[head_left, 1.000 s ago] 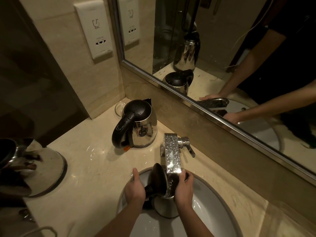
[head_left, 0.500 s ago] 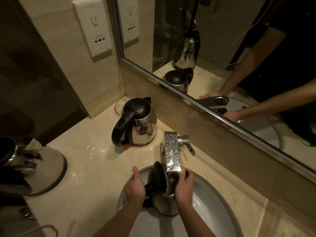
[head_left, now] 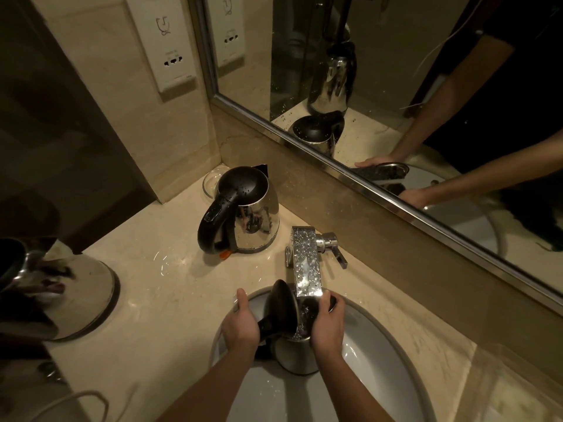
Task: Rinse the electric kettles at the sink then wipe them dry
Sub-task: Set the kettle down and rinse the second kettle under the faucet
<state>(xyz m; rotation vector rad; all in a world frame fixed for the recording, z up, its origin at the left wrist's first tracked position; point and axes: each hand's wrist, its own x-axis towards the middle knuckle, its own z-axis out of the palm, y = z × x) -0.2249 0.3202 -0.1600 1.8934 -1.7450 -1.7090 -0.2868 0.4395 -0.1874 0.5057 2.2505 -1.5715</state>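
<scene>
Kettle (head_left: 297,357), mouth hidden under faucet (head_left: 306,263), gripped by fingers (head_left: 329,303) of left hand (head_left: 240,328) and right hand (head_left: 328,330).

Bathroom vanity. Evidence: 1 oval white basin (head_left: 380,360) sunk into a beige marble vanity top (head_left: 170,293), chrome mixer tap (head_left: 306,266) covered in droplets, framed wall mirror (head_left: 396,56) running along the counter, socket plate (head_left: 170,47) with a pictogram beside it.
</scene>
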